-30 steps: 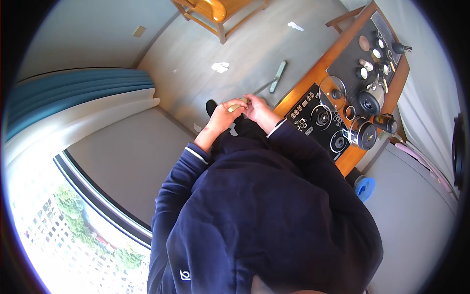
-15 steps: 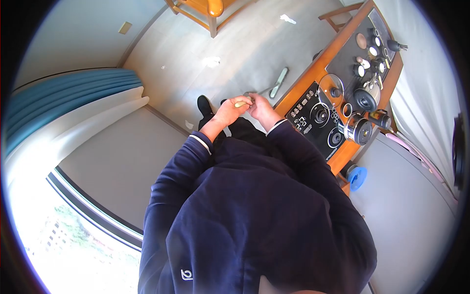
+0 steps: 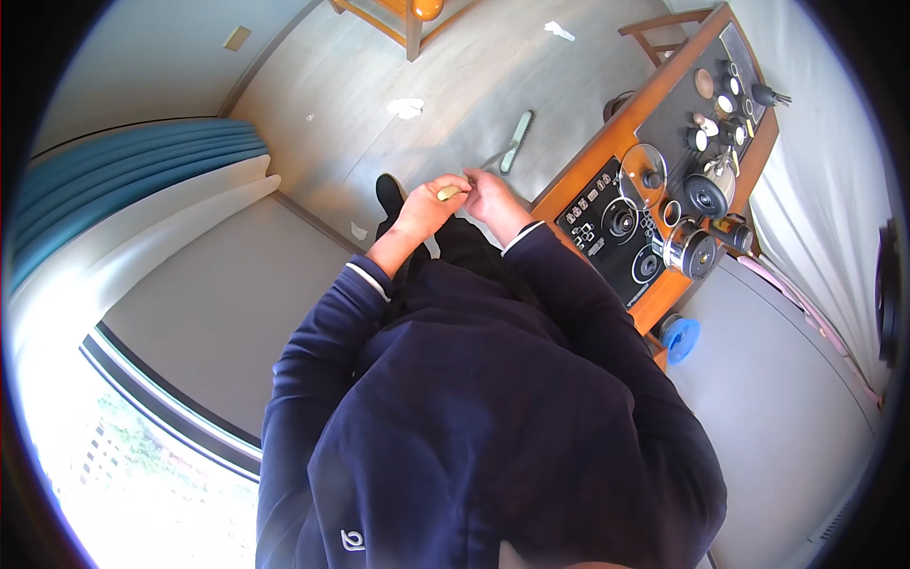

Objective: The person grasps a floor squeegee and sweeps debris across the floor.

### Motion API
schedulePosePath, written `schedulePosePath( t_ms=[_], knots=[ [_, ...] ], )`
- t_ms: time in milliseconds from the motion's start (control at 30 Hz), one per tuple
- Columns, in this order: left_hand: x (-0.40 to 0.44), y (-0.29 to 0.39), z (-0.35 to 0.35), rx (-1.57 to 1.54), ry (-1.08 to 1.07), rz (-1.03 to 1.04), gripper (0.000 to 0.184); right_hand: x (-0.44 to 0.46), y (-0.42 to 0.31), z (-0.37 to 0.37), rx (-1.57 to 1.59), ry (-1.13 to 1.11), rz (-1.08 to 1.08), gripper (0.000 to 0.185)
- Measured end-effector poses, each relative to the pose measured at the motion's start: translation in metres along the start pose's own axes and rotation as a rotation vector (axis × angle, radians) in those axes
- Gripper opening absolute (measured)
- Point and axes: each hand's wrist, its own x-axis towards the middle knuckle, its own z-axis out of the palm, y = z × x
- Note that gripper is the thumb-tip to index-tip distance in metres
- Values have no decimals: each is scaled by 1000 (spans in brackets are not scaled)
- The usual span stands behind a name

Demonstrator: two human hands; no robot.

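Observation:
My left hand [image 3: 428,206] is closed around the pale yellow end of a handle [image 3: 448,192]. Close beside it, my right hand [image 3: 495,202] also has its fingers wrapped round the handle, near the left fingertips. Beyond the hands, a thin pole leads down to a long, flat, pale green mop head [image 3: 517,142] lying on the floor. Most of the pole is hidden behind my hands or foreshortened.
White scraps [image 3: 406,108] lie on the floor [image 3: 351,123], with another white piece [image 3: 559,31] farther off. A wooden tea table [image 3: 654,308] carrying pots and cups stands at right. A wooden chair [image 3: 413,43] is ahead. Blue curtains [image 3: 142,171] hang at left.
The mop head has slid forward and left across the floor, turning slightly. Both hands have shifted a little left, still on the handle.

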Motion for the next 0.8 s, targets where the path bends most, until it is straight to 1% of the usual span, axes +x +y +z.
schedulePosePath(
  t_ms=[267, 467, 567, 800],
  knots=[
    [-17, 12, -23, -7, 75, 47, 13, 0, 16, 22, 21, -77, 22, 13],
    [-29, 15, -38, 6, 116, -1, 13, -8, 25, 42, 8, -112, 80, 13],
    [-32, 8, -45, 15, 141, 58, 14, -17, 31, 54, 11, -106, 78, 13],
    [-45, 17, -65, 116, 186, 80, 15, -9, 48, 70, 22, -143, 92, 13]
  ],
)
